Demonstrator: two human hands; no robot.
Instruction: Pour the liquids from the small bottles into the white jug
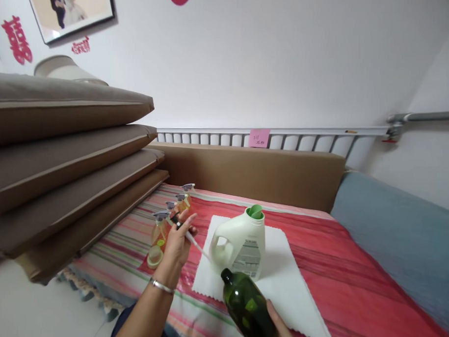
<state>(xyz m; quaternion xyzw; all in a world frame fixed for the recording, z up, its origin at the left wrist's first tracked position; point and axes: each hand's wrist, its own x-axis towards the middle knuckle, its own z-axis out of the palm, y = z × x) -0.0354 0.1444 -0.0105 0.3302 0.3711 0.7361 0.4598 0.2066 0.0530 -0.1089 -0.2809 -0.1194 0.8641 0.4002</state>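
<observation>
My right hand (279, 330) at the bottom edge grips a dark green bottle (247, 307), tilted with its open black neck pointing up and left. My left hand (178, 241) holds a pump head with a long white dip tube (196, 245) that slants down toward the green bottle's neck. A white detergent jug (241, 243) with an open green spout stands on a white cloth (279, 273) just behind the green bottle. My left wrist wears a silver bracelet.
Several small amber spray bottles (179, 204) and a yellowish cap (154, 256) stand left of my left hand on a red striped cover (335, 270). Stacked brown cushions (62, 172) crowd the left side. A brown headboard and a white rail run behind.
</observation>
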